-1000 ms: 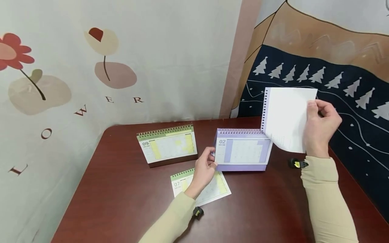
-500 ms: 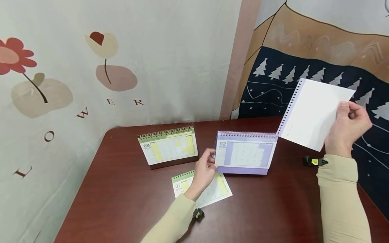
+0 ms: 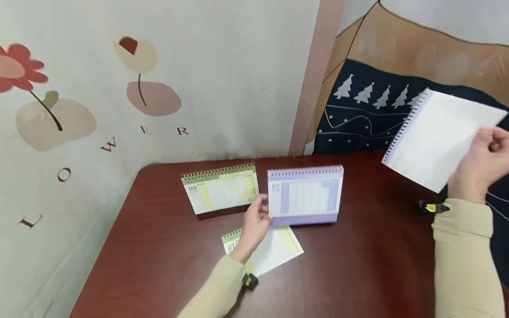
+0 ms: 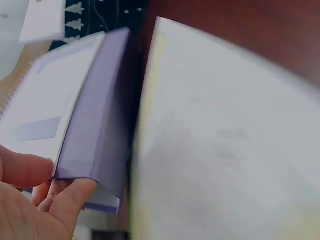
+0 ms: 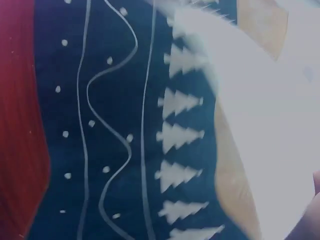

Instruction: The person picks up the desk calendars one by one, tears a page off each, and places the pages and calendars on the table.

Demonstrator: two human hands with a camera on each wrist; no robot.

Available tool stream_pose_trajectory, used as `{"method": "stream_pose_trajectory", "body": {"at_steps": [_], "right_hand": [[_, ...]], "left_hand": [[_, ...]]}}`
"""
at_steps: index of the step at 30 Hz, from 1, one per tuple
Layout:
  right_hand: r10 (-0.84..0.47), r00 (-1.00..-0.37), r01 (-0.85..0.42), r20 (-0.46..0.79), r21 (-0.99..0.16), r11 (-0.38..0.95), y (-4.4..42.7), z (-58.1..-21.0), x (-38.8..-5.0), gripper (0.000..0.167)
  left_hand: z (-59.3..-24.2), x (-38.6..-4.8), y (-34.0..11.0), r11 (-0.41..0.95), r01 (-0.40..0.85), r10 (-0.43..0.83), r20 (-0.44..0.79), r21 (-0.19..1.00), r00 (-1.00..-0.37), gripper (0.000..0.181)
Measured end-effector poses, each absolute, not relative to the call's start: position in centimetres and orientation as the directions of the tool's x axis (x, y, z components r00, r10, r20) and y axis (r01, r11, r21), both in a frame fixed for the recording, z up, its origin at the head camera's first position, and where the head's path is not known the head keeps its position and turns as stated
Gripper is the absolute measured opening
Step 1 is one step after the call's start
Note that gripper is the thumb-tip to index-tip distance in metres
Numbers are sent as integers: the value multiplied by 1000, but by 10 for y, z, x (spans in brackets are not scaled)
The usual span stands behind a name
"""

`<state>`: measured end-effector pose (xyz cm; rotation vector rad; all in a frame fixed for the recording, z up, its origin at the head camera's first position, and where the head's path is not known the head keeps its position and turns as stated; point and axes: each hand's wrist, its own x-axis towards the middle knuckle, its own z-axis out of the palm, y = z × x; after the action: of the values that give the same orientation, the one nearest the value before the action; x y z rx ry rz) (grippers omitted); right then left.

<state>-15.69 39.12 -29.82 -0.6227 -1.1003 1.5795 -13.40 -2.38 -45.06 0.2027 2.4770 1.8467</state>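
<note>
My left hand [image 3: 254,227] pinches the lower left edge of a purple desk calendar [image 3: 308,198] showing 02, which stands on the table. In the left wrist view, the thumb lies on the page side and fingers curl under the purple stand [image 4: 90,125]. Held up at the right, a loose white calendar page [image 3: 437,137] with a purple strip and punched holes is pinched by my right hand [image 3: 481,163]. This page is apart from the calendar. In the right wrist view the page [image 5: 265,95] is blurred, and only a bit of the hand [image 5: 309,220] shows.
A green desk calendar [image 3: 222,194] showing 09 stands left of the purple one. Beneath my left forearm lies a loose green-topped page [image 3: 274,251] marked 07. The dark red table [image 3: 358,265] meets a patterned curtain [image 3: 238,88] behind.
The page came off the purple calendar's top right corner and moved up and right with my right hand. My left hand and the calendar shifted slightly left.
</note>
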Motion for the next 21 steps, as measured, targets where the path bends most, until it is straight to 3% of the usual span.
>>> {"method": "stream_pose_trajectory", "body": {"at_steps": [7,12,21], "right_hand": [[850,-371,-177,374,-927,331,353,-297,-141,15],[759,-394,-219,518,-855,469,334,-303,-131,15],[618,-497,-242,610,-781,576,318,-332,-116,23]], "left_hand": [[-441,-141,-11,282,114,150,74,953,-986,51],[-438,-147,-4,259,118,145,82,959,-986,51],[-438,-154,3,224,102,141,71,969,-987,52]]}}
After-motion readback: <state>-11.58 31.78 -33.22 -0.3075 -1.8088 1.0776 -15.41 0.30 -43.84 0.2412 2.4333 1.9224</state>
